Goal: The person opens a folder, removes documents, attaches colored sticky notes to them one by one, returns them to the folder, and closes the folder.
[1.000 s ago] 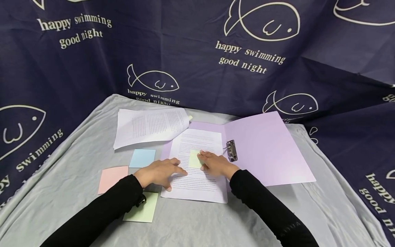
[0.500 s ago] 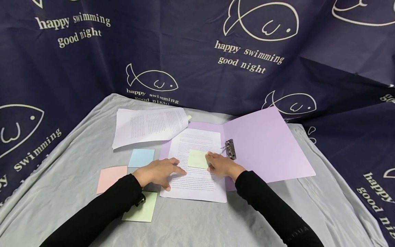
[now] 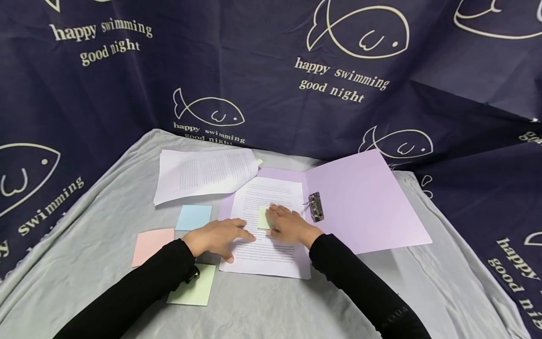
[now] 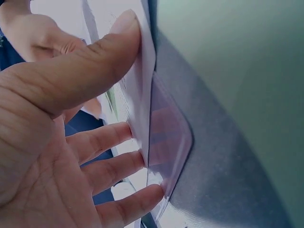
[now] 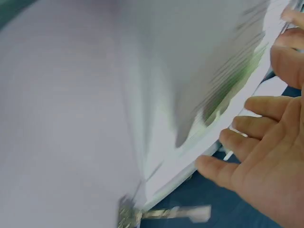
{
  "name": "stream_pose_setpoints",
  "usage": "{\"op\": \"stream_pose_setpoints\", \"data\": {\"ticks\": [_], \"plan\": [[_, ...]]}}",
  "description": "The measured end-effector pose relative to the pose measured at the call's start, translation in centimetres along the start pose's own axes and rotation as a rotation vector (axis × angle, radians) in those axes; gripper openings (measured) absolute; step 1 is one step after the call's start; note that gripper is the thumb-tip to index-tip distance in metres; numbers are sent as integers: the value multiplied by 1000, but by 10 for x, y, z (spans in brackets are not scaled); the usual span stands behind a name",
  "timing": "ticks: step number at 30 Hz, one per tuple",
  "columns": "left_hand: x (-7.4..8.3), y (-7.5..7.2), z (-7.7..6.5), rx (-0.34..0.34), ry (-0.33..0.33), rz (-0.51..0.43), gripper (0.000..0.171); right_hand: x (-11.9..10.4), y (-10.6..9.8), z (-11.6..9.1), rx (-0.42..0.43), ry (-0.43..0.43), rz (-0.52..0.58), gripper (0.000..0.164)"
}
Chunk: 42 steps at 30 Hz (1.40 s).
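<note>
A pale green sticky note (image 3: pixel 263 218) lies on the printed sheet (image 3: pixel 271 263), partly hidden by my right hand (image 3: pixel 289 226). The right hand's fingers are extended and rest on the note. My left hand (image 3: pixel 220 237) lies spread over the sheet's left edge, its fingertips touching the paper. In the left wrist view, the thumb (image 4: pixel 102 57) and fingers reach to the paper's edge beside the purple folder's corner (image 4: pixel 173 137). The folder (image 3: pixel 368 202) lies spread beneath the sheet, its right cover raised a little. A metal clip (image 3: pixel 315 207) sits near the folder's fold.
Turned-over printed pages (image 3: pixel 203 174) lie at the back left, a small tab at their right edge. Blue (image 3: pixel 194 217), pink (image 3: pixel 153 246) and green (image 3: pixel 199 289) sticky pads lie left of the folder, the green one partly under the left sleeve. A dark fish-print cloth (image 3: pixel 271 61) hangs behind.
My right hand slid right to the note's right end, then came back left and covers more of the note now. The left hand stayed in place.
</note>
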<state>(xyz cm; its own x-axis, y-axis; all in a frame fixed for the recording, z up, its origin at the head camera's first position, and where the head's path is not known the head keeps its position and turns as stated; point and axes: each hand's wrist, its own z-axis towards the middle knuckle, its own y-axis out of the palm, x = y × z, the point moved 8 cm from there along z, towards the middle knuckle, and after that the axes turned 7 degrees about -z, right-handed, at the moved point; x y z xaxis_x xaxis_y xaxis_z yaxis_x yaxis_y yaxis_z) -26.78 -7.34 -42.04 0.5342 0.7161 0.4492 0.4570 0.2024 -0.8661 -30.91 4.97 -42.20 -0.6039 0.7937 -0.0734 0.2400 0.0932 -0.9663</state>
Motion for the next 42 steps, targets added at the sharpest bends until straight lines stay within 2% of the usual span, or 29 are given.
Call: {"op": "stream_pose_setpoints", "data": {"ticks": [5,11,15,24,36,42], "plan": [[1,1,1,-3,15,2,69,-14,5,13,-35,-47,14,66],[2,0,-1,-1,1,-5,69,-15,14,20,-89,-28,-29,67],[2,-2,-1,16,-3,-1,70,-10,14,21,-89,-15,-58,67],[0,0,0,14,-21,2,70,2,18,8,-95,4,-50,68],[-1,-1,-1,42,-25,-4,70,26,16,-19,-93,44,59,68],[-2,0,0,45,-24,-10,70,29,15,-24,-80,49,67,69]]}}
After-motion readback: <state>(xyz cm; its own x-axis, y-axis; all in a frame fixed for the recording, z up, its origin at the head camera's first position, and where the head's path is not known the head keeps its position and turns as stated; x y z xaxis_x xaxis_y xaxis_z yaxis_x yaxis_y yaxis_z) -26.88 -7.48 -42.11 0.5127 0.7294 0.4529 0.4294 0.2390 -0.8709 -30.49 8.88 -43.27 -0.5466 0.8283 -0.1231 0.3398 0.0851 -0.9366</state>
